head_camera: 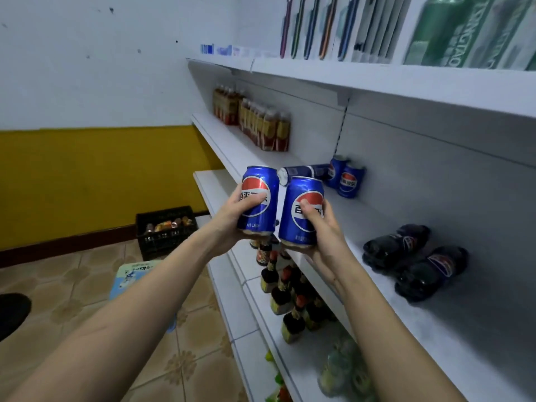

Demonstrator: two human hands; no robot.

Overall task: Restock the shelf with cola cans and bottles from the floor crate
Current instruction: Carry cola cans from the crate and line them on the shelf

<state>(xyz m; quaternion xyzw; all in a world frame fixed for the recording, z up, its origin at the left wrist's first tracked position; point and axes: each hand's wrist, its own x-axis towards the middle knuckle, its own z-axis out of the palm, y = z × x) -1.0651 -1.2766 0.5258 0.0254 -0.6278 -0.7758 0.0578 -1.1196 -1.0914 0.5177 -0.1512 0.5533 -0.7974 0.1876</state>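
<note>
Left hand [232,216] grasps upright blue Pepsi can [258,198]; right hand [322,227] grasps second Pepsi can [301,210], both before white shelf [377,227]. Chinese script across logos. Black crate [166,230] on floor.

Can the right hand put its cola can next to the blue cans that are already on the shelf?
Probably yes. The right hand holds its can just in front of the shelf, and the board near the standing cans looks bare. One toppled can lies close by, so it should steer around that.
</note>
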